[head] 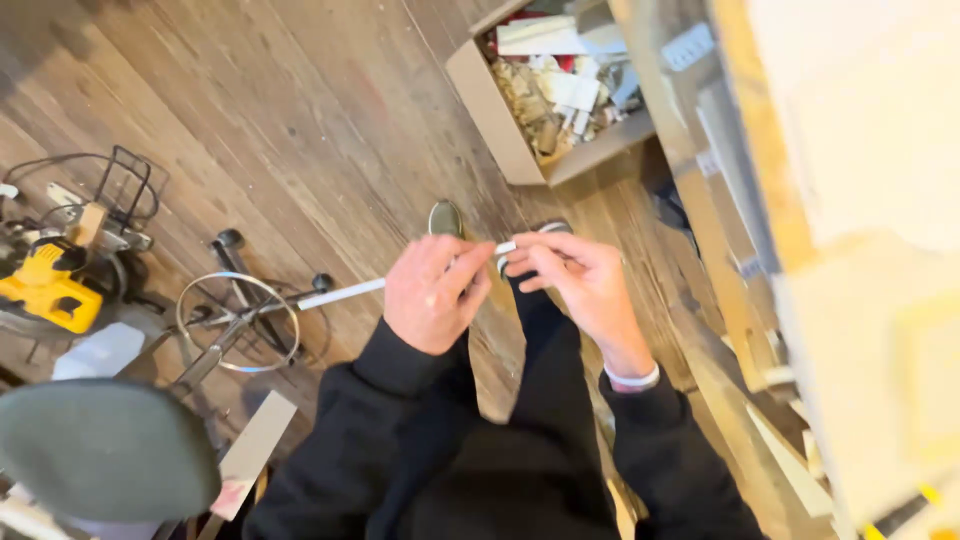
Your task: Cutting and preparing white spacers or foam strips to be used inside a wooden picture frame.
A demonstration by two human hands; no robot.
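Observation:
I stand on a wooden floor, both arms in black sleeves. My left hand (432,296) is closed around a thin white rod (340,294) that sticks out to the left of the fist. My right hand (580,280) pinches the rod's right end (506,248) between thumb and fingers. A pale band sits on my right wrist. My two shoes (446,218) show on the floor just beyond the hands.
An open cardboard box (490,100) of scraps stands at the top. A stool with a grey-green seat (100,450) and a metal foot ring (238,322) is at the left, a yellow mitre saw (50,290) beyond it. Pale boards (860,250) lean at the right.

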